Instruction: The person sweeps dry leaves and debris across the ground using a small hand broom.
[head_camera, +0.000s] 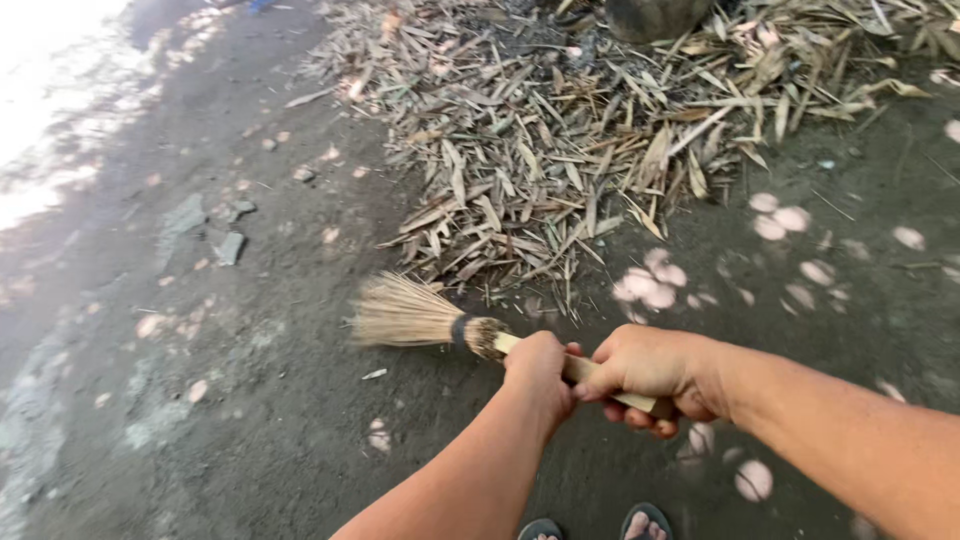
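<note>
Both your hands are closed around the broom (440, 325) handle: left hand (537, 368) nearer the bristles, right hand (652, 372) at the end. The broom lies almost level above the ground (250, 400), its bristles pointing left, near the pile of dry leaves (560, 140).

Our fingers (640, 412) cover most of the broom handle (583, 370), so we cannot see how long it runs under both hands. The bristles (400, 312) beyond our left hand (537, 368) are blurred. Below our fingers, our sandalled feet (595, 526) are cut off by the bottom edge. Far above our fingers, a dark round object (655, 15) is cropped at the top.
</note>
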